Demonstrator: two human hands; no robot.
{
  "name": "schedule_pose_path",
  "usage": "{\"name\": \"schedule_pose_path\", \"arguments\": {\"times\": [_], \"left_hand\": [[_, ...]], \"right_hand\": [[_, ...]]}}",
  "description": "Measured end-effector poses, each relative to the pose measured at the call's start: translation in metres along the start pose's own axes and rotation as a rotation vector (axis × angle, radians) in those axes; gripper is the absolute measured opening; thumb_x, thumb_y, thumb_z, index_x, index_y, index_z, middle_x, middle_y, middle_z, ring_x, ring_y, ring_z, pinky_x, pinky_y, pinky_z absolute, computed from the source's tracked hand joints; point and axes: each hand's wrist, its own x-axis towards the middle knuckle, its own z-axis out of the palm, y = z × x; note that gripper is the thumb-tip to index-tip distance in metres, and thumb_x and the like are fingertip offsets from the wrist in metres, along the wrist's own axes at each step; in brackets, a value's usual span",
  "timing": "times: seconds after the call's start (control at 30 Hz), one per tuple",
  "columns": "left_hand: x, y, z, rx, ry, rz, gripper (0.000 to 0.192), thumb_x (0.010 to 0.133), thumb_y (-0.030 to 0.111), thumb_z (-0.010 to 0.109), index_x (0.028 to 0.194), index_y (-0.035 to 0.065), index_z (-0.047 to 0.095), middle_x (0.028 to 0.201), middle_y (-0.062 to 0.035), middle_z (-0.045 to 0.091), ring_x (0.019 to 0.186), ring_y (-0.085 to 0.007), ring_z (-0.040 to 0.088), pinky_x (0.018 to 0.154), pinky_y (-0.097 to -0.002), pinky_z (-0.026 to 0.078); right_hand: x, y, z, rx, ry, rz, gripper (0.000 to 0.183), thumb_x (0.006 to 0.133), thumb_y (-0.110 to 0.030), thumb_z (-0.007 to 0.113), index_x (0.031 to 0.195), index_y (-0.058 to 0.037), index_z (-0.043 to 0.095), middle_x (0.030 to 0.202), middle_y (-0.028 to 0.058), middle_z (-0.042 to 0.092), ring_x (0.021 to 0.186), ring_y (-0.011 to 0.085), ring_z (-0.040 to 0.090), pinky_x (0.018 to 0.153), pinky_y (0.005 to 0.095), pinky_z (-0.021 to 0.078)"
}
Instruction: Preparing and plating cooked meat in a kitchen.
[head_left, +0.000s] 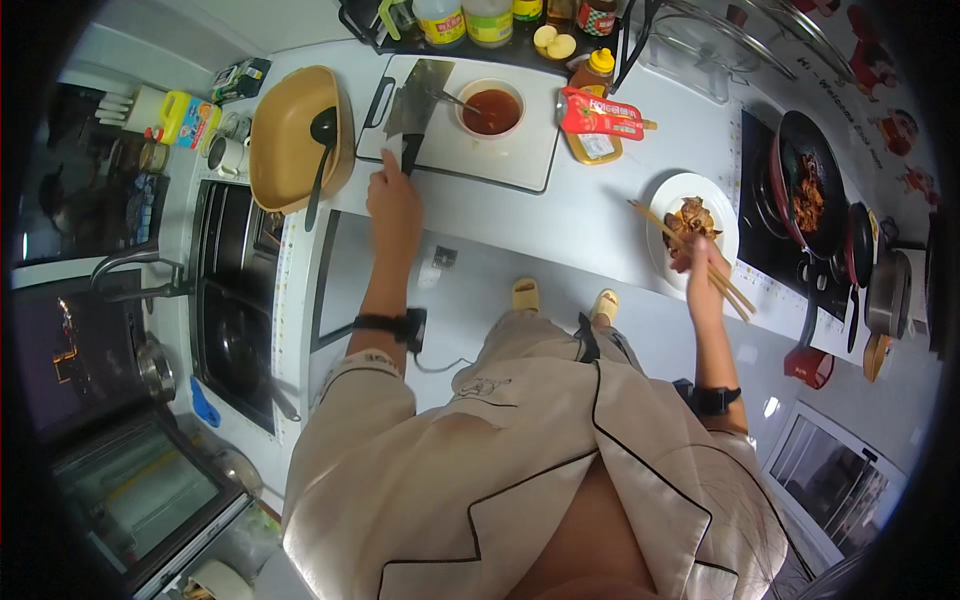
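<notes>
My left hand (395, 199) is at the counter's front edge, with a small white piece (394, 145) at its fingertips, beside the black handle of a cleaver (421, 91). The cleaver lies on a white cutting board (517, 169), left of a bowl of red sauce (491, 110) with a metal spoon in it. My right hand (703, 262) grips wooden chopsticks (652, 217), which cross over a white plate (664, 195) with browned meat pieces (694, 215) on it. A red sauce pouch (604, 114) rests over a honey-coloured bottle with a yellow cap.
At right, a wok (791, 135) with browned food stands on the black cooktop (754, 169). A tan basin (289, 180) with a black ladle (322, 127) stands at left, near the sink (232, 300). Behind the board is a black rack (517, 60) with bottles and jars.
</notes>
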Motion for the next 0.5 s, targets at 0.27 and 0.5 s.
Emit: {"name": "schedule_pose_path", "arguments": {"times": [0.27, 0.5], "left_hand": [[0.045, 0.031, 0.063, 0.331, -0.107, 0.024, 0.056, 0.094, 0.019, 0.057, 0.144, -0.0017, 0.042, 0.100, -0.0184, 0.062, 0.088, -0.0358, 0.066, 0.073, -0.0466, 0.052], [0.031, 0.044, 0.051, 0.055, 0.077, 0.108, 0.028, 0.091, 0.018, 0.065, 0.114, 0.0042, 0.060, 0.094, -0.0166, 0.061, 0.079, -0.0356, 0.066, 0.069, -0.0464, 0.053]], "right_hand": [[0.056, -0.005, 0.085, 0.521, -0.052, 0.337, 0.044, 0.108, -0.040, 0.039, 0.111, -0.0004, 0.060, 0.096, 0.0121, 0.070, 0.064, 0.0132, 0.063, 0.060, 0.0255, 0.0506], [0.054, -0.019, 0.041, 0.318, 0.202, 0.169, 0.049, 0.108, -0.041, 0.037, 0.105, -0.0001, 0.065, 0.082, 0.0082, 0.070, 0.061, 0.0111, 0.061, 0.058, 0.0243, 0.0480]]}}
